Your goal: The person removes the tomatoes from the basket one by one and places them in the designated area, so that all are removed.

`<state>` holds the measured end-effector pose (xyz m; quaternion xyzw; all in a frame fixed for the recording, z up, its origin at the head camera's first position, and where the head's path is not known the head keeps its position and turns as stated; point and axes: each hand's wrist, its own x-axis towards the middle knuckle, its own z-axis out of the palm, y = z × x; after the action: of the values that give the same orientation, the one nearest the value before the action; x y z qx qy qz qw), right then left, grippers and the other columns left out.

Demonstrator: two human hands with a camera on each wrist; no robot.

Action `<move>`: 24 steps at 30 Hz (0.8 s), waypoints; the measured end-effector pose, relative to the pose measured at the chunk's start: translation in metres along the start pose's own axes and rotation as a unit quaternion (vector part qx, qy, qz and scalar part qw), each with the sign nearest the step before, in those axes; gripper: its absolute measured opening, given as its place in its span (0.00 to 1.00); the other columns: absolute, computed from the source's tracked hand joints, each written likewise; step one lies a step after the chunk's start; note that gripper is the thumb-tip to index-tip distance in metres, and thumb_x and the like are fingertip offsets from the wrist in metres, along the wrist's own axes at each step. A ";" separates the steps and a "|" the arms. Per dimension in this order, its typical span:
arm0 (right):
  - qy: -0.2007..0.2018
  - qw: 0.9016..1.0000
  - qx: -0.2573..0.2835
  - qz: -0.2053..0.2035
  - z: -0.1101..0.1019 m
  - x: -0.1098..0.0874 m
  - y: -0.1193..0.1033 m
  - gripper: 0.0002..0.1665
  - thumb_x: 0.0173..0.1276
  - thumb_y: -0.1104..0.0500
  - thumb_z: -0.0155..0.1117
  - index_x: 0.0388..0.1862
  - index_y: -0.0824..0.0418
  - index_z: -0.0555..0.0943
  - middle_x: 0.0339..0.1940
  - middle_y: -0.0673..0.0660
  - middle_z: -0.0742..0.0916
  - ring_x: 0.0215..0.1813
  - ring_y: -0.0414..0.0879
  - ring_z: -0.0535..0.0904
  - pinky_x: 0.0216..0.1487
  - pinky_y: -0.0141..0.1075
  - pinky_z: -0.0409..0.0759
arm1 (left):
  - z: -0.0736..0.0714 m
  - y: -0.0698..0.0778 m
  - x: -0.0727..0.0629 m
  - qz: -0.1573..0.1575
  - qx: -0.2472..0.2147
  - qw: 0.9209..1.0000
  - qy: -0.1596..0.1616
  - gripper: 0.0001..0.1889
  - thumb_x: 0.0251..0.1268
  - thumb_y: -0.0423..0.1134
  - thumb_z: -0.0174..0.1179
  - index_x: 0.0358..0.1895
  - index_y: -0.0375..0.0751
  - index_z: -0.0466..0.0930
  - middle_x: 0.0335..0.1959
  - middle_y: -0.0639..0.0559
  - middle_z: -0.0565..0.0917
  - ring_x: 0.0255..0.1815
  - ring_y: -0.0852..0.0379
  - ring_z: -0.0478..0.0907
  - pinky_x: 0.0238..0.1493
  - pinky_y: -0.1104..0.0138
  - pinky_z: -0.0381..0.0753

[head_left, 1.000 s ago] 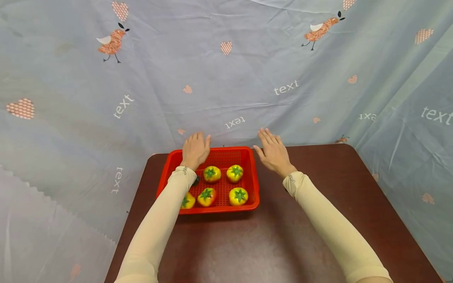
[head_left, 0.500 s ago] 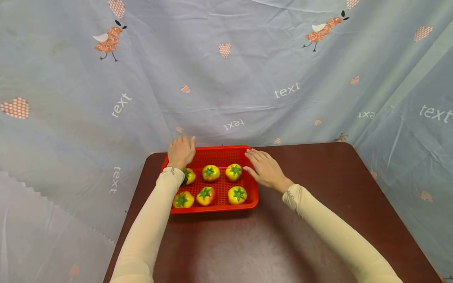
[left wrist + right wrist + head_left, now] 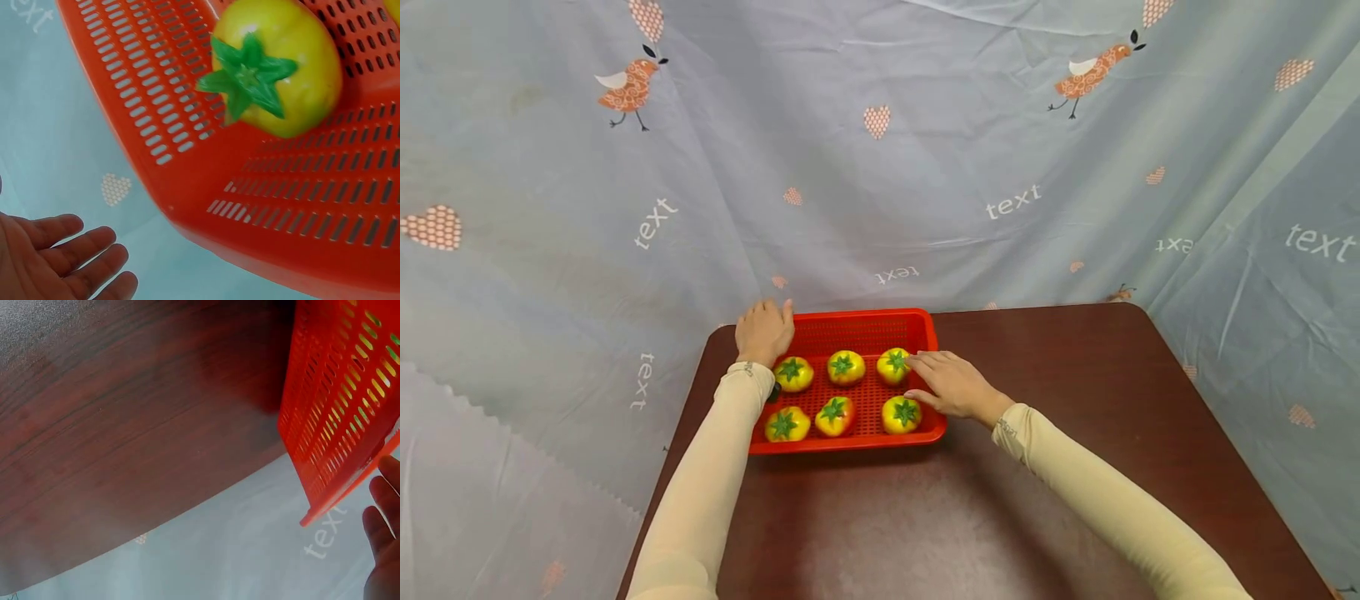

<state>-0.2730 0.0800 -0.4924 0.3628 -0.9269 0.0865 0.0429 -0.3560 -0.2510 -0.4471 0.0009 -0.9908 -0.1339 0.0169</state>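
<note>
A red slotted plastic basket (image 3: 850,445) sits on the dark table and holds several yellow fruits with green star-shaped leaf tops, like persimmons or tomatoes. My left hand (image 3: 764,333) is over its far left corner; in the left wrist view its relaxed fingers (image 3: 94,247) are apart from the basket wall. Over the right rim reaches my right hand (image 3: 955,385), its fingers extended above the far right fruit (image 3: 892,367) and the near right fruit (image 3: 901,415). The right wrist view has the fingers (image 3: 377,528) close to the rim; contact cannot be told. Neither hand holds anything.
The dark brown table (image 3: 1060,400) extends to the right and in front of the basket. Behind and at both sides hangs a grey-blue curtain (image 3: 895,208) printed with birds and hearts, close to the table's back edge.
My left hand has moved left, from above the basket to its far left corner. My right hand has come left and nearer, over the right rim. The basket stays about where it was.
</note>
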 end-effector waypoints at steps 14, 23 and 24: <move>-0.060 0.997 -0.044 -0.029 0.008 0.000 -0.006 0.39 0.65 0.34 0.61 0.63 0.61 0.77 0.60 0.58 0.84 0.64 0.53 0.77 0.70 0.44 0.67 | 0.001 -0.015 -0.005 -0.037 0.017 0.999 -0.028 0.38 0.80 0.54 0.21 0.67 0.20 0.60 0.65 0.24 0.66 0.66 0.28 0.63 0.68 0.40 0.60; -0.076 0.995 -0.033 -0.057 0.009 0.002 -0.012 0.42 0.60 0.36 0.69 0.63 0.63 0.76 0.57 0.58 0.84 0.61 0.53 0.78 0.68 0.43 0.70 | 0.002 -0.022 -0.007 -0.049 0.020 0.998 -0.038 0.39 0.79 0.54 0.20 0.66 0.17 0.59 0.65 0.21 0.65 0.66 0.27 0.62 0.68 0.39 0.59; -0.081 0.994 -0.035 -0.057 0.009 0.003 -0.013 0.42 0.60 0.36 0.69 0.62 0.63 0.76 0.57 0.57 0.85 0.61 0.53 0.78 0.67 0.43 0.70 | 0.003 -0.023 -0.008 -0.051 0.020 0.998 -0.039 0.39 0.79 0.54 0.20 0.66 0.17 0.59 0.65 0.21 0.65 0.66 0.27 0.62 0.68 0.39 0.59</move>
<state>-0.2664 0.0672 -0.4996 0.4191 -0.9076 0.0217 -0.0151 -0.3485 -0.2729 -0.4560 0.0464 -0.9919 -0.1143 -0.0290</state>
